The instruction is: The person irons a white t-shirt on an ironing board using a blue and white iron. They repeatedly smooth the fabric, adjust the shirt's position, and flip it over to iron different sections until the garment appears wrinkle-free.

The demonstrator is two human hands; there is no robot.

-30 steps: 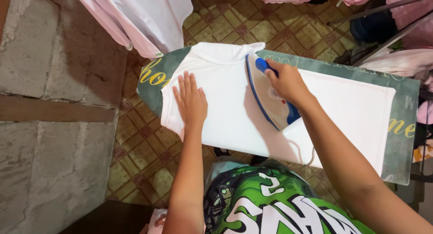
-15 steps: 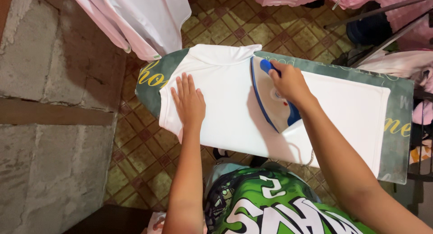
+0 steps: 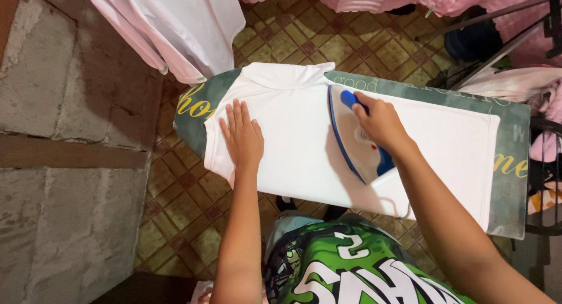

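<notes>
On tiled floor [image 3: 293, 40]: green ironing board [image 3: 515, 134], lettered yellow. Across its cover, white shirt [image 3: 293, 128], collar toward rounded end. At shirt's middle, white-and-blue iron [image 3: 351, 143], soleplate down, handle gripped by right hand [image 3: 380, 122], fingers curled. Beside collar, left hand [image 3: 241, 137], flat, fingers spread, pressing cloth.

Warm indoor light, bright white cloth, soft shadows, sharp focus, dim corners

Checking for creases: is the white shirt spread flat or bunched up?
Spread flat: the white shirt lies smooth on the ironing board, under the left hand.
</notes>
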